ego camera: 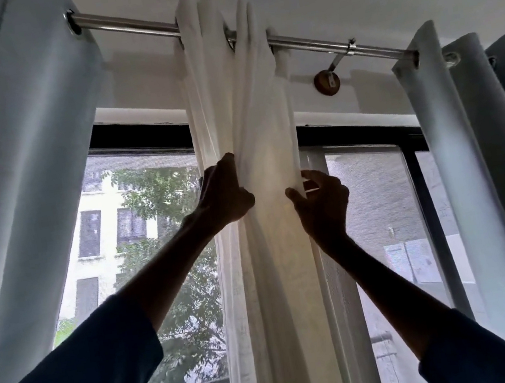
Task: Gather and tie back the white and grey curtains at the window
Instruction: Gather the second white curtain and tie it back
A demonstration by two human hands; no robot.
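The white sheer curtain (250, 125) hangs bunched in narrow folds from the middle of the metal rod (125, 24). Both hands are raised to it at mid height. My left hand (223, 196) grips the left side of the bundle, its fingers curled into the folds. My right hand (320, 200) pinches the right edge of the bundle between thumb and fingers. A grey curtain (22, 145) hangs pushed back at the left end of the rod. Another grey curtain (474, 139) hangs in folds at the right end.
A round wall bracket (326, 82) holds the rod right of the white curtain. Behind the curtains is a black-framed window (417, 198) with a mesh screen, showing a tree and buildings outside. The ceiling is close above the rod.
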